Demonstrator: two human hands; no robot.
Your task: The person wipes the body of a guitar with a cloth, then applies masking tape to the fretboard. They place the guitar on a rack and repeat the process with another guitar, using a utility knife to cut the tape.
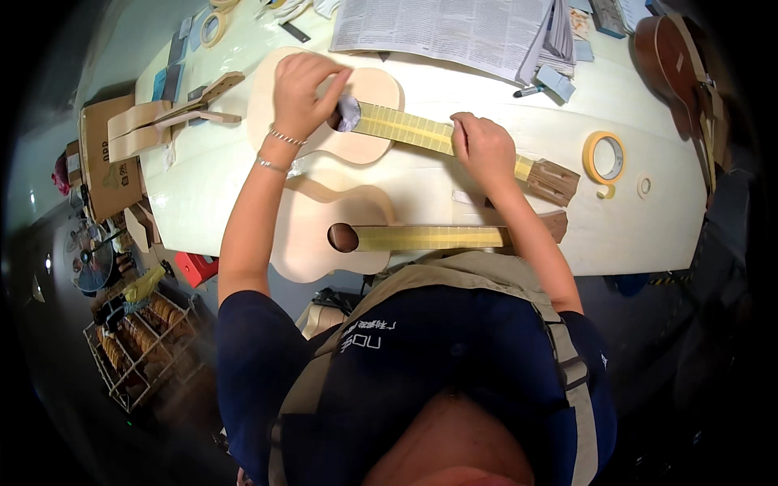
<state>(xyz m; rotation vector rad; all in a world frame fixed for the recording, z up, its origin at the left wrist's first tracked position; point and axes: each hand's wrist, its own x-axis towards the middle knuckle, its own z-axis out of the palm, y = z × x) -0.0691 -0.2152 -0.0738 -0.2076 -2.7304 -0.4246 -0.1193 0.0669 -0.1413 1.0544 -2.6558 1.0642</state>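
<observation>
**Both hands on the far ukulele, its neck running left to right**

I see 2 unfinished pale wooden ukulele-shaped instruments lying on the white counter (632, 235), one above the other in the frame. My work is on the upper pale wooden instrument (279, 105), which sits in the upper middle of the frame. Its long axis runs from the rounded body at upper left down to the brown headstock (553, 180) at centre right, tilted slightly downward to the right. The fretboard is covered by a strip of yellow masking tape (405, 128).

My left hand (301, 93) is at the sound hole end, fingers curled and pinching a small pale scrap, paper or cloth, I cannot tell which, right over the hole. My right hand (484, 150) presses down on the neck further right, fingers bent, apparently holding the tape edge; whether anything is pinched in it I cannot tell. So the 2 hands bracket the taped fretboard, left nearer the body, right nearer the headstock.

The lower pale wooden instrument (312, 235) lies parallel, just below, untouched. A roll of yellow tape (605, 158) rests at centre right, well apart from my right hand.
</observation>
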